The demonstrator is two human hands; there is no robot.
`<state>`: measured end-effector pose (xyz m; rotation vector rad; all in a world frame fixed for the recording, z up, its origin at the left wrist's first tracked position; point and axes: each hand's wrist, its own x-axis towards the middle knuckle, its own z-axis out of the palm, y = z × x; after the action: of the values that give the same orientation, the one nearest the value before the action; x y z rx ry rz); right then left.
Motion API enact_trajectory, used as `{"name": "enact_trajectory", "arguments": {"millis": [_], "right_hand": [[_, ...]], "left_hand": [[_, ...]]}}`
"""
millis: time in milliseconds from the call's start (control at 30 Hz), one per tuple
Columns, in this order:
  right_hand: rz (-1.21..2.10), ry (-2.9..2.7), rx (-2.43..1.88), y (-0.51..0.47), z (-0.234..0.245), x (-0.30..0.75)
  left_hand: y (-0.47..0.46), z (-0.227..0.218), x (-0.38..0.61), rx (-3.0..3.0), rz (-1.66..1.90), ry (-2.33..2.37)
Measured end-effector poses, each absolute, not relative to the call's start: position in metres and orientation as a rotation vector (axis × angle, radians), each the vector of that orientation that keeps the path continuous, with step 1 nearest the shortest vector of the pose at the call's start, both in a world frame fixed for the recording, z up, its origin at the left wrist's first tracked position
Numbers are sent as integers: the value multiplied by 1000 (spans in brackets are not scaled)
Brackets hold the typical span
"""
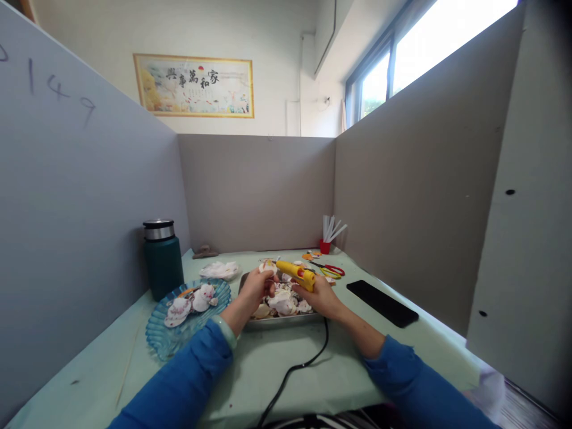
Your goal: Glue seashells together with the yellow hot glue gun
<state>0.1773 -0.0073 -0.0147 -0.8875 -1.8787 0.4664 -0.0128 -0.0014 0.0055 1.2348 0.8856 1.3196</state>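
My right hand (322, 296) is wrapped round the grip of a yellow glue gun (295, 273), whose nozzle points left. Its black cord (298, 366) trails toward me across the table. My left hand (255, 288) is closed in a pinch on a small pale seashell (267, 267), held right at the gun's tip. Both hands hover over a metal tray (286, 322) filled with several seashells.
A blue glass plate (157, 336) with decorated shells lies at the left, behind it a dark green flask (162, 258). Red-handled scissors (331, 270), a red cup of glue sticks (326, 245) and a black phone (382, 302) sit on the right. Grey partitions surround the table.
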Motion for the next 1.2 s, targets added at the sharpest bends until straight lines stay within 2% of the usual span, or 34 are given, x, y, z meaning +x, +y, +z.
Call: {"name": "enact_trajectory", "arguments": {"millis": [1200], "right_hand": [[413,-1843,-911,-1,-20,178]], "left_hand": [[6,-1,-16,1209,1357,787]]}}
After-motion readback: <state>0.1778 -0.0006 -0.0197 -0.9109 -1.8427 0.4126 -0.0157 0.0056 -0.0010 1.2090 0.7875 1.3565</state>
